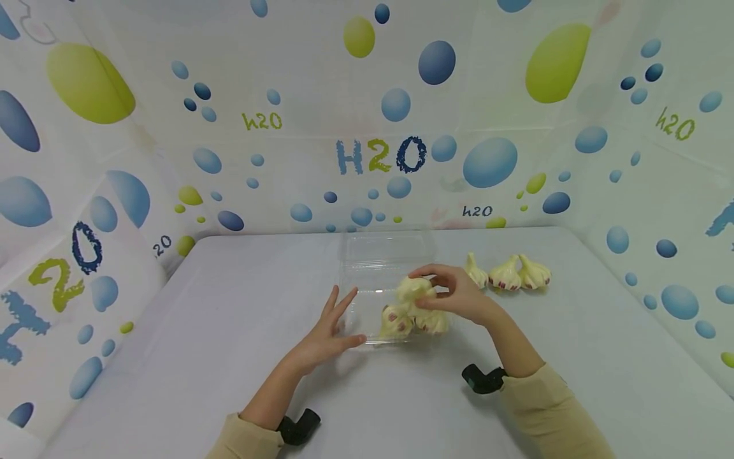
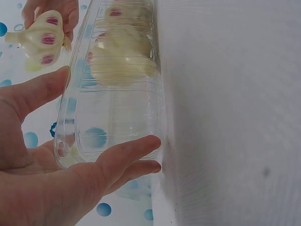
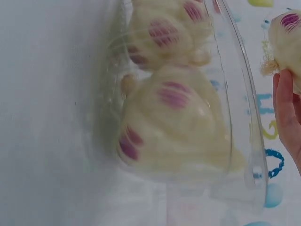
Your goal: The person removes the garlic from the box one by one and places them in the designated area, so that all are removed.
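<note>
My right hand [image 1: 464,298] pinches a pale garlic bulb [image 1: 414,289] between thumb and fingers, above a clear plastic container [image 1: 367,312]. Inside it lie more garlic bulbs, one garlic bulb [image 1: 395,322] toward the middle and another garlic bulb [image 1: 434,322] at the right; purple patches show through the wall in the right wrist view. My left hand [image 1: 318,344] spreads its fingers at the container's left end. In the left wrist view the thumb [image 2: 44,92] is at the rim, and straight fingers [image 2: 127,153] lie along the side wall.
The container's clear lid [image 1: 387,247] stands folded back on the far side. Three garlic bulbs [image 1: 506,274] sit in a row to the right, the leftmost partly behind my right hand. A white cloth covers the table [image 1: 241,306], and a dotted curtain [image 1: 309,76] hangs behind.
</note>
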Available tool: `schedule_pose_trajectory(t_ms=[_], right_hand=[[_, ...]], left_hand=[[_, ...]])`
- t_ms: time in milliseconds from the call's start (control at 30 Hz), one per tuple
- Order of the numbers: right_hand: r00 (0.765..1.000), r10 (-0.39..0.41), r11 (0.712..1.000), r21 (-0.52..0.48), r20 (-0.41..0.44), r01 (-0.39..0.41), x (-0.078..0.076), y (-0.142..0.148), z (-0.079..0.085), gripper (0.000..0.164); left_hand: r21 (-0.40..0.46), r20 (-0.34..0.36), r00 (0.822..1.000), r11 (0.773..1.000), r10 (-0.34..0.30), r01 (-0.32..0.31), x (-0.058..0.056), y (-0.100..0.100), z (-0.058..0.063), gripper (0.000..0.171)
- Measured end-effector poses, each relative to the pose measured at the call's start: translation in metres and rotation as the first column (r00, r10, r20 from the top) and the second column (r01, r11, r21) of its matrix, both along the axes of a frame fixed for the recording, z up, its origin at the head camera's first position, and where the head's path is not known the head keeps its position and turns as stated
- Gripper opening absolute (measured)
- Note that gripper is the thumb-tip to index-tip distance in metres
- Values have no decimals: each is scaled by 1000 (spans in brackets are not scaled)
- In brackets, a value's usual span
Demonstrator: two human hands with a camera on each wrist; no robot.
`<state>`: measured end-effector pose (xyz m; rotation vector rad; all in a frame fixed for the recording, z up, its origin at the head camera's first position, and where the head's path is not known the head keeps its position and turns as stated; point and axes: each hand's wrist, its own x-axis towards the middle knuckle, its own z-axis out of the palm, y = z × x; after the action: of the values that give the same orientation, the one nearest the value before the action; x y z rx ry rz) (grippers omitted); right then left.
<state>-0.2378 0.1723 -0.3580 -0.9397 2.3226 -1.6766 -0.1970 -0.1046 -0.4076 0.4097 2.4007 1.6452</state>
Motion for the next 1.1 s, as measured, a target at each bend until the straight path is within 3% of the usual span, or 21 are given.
schedule_pose_trajectory(t_ms=[433, 700, 1100], right_hand=[[994, -109, 994, -18, 18, 109, 3, 35, -1, 40], [983, -177, 984, 20, -41, 178, 3, 50, -5, 41], [971, -236, 972, 20, -31, 236, 8, 68, -7, 44]], left_hand=[[-8, 4, 1000, 1000, 14, -14, -1, 1, -1, 85], [-11, -7, 1000, 1000, 8, -8, 0, 1, 0, 84], [-7, -2, 1000, 1000, 6, -6, 1, 1, 2, 84]])
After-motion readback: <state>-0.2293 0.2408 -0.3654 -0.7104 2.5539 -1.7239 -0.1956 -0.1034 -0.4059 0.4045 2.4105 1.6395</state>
